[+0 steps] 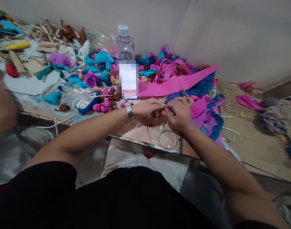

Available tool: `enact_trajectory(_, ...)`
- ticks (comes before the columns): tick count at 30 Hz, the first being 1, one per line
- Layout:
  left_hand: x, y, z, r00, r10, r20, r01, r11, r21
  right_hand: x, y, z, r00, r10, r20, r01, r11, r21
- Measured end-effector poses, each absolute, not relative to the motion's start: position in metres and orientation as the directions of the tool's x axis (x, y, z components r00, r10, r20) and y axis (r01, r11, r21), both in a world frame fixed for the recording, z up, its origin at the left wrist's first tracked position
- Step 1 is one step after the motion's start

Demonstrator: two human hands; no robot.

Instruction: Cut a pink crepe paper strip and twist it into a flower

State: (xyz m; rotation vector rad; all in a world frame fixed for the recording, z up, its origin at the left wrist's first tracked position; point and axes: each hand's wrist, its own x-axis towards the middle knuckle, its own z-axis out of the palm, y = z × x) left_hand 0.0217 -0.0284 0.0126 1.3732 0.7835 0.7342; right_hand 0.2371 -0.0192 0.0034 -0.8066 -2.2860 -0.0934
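Note:
My left hand (147, 109), with a metal watch (129, 111) on its wrist, and my right hand (180, 113) meet over a low work board (136, 130). Both pinch a small brown and pink piece of crepe paper (161, 111) between their fingertips. A long pink paper strip (176, 83) lies just behind the hands, with dark blue paper (171, 97) under the right hand.
A water bottle (125, 43) stands behind a phone (127, 79). Several paper flowers (91, 79) in purple, teal and pink lie about. A blue glue gun (87, 103) with a white cord lies left. A clear tape ring (168, 139) sits near the board's edge. Wooden sticks (40, 35) are heaped far left.

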Motion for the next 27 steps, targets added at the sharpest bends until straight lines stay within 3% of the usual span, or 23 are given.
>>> enact_trajectory(5, 0.0197, -0.0283, 0.0119, 0.552, 0.826, -0.118, -0.012, 0.149, 0.989, 0.2381, -0.0188, 0.0018, -0.573, 0.494, 0.654, 0.558, 0.82, -0.13)
enact_trajectory(10, 0.0178, -0.0283, 0.0128, 0.535, 0.834, -0.135, 0.056, 0.125, 0.991, 0.2384, -0.0173, -0.0013, -0.533, 0.541, 0.651, 0.574, 0.796, -0.192)
enact_trajectory(14, 0.0167, -0.0259, 0.011, 0.524, 0.849, -0.068, 0.128, 0.0, 0.992, 0.2374, -0.0176, -0.0026, -0.511, 0.595, 0.62, 0.586, 0.769, -0.254)
enact_trajectory(17, 0.015, -0.0241, 0.0099, 0.53, 0.844, 0.077, 0.195, -0.21, 0.958, 0.2373, -0.0177, -0.0035, -0.498, 0.62, 0.607, 0.586, 0.756, -0.291)
enact_trajectory(19, 0.0136, -0.0242, 0.0103, 0.52, 0.832, 0.193, 0.281, -0.381, 0.881, 0.2377, -0.0174, -0.0042, -0.493, 0.624, 0.607, 0.583, 0.754, -0.302)
enact_trajectory(22, 0.0122, -0.0255, 0.0111, 0.499, 0.797, 0.34, 0.461, -0.576, 0.675, 0.2379, -0.0169, -0.0048, -0.487, 0.644, 0.591, 0.598, 0.738, -0.312)
enact_trajectory(24, 0.0119, -0.026, 0.0106, 0.497, 0.767, 0.407, 0.543, -0.64, 0.543, 0.2377, -0.0169, -0.0045, -0.482, 0.652, 0.586, 0.606, 0.731, -0.314)
enact_trajectory(27, 0.0121, -0.0259, 0.0078, 0.5, 0.733, 0.46, 0.583, -0.678, 0.447, 0.2369, -0.0174, -0.0036, -0.46, 0.642, 0.614, 0.602, 0.733, -0.315)
